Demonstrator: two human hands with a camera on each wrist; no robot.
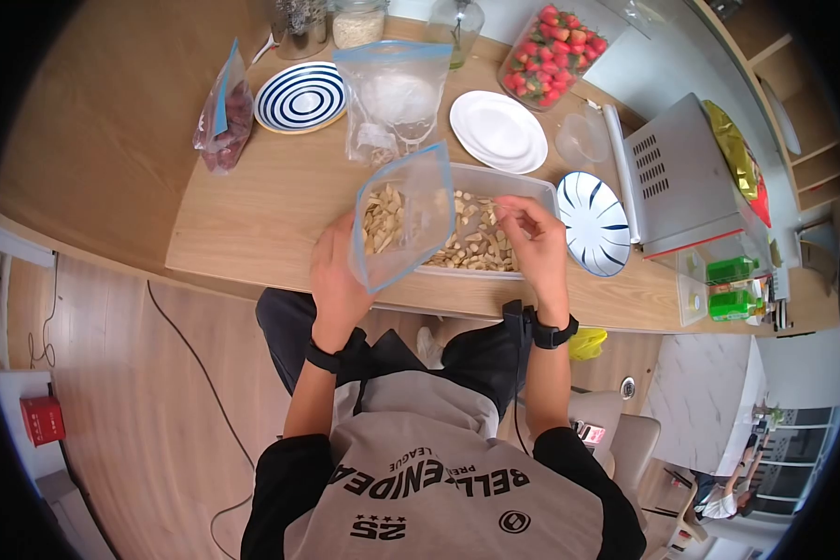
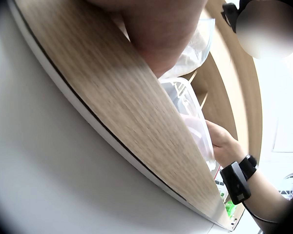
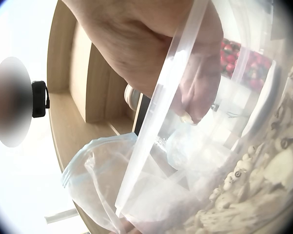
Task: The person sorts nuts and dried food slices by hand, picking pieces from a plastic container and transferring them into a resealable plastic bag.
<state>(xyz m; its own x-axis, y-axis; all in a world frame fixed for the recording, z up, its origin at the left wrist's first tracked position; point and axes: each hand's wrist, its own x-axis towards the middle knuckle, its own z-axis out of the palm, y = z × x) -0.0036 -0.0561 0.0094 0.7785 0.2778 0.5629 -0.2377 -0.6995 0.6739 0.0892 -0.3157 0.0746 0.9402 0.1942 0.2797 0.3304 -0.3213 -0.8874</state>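
A clear zip bag with a blue-edged mouth stands open over the left part of a clear plastic box; pale sliced pieces lie in the box. The left hand grips the bag's side, its fingers partly hidden behind the plastic; the left wrist view shows this hand only in part. Over the box's right end is the right hand, fingers curled and tips together. In the right wrist view this hand shows behind the box wall, a small pale piece at its fingertips.
Behind the box stand a filled zip bag, a white plate and a tub of strawberries. A striped plate and dark-filled bag are at left. A patterned plate and grey appliance are at right.
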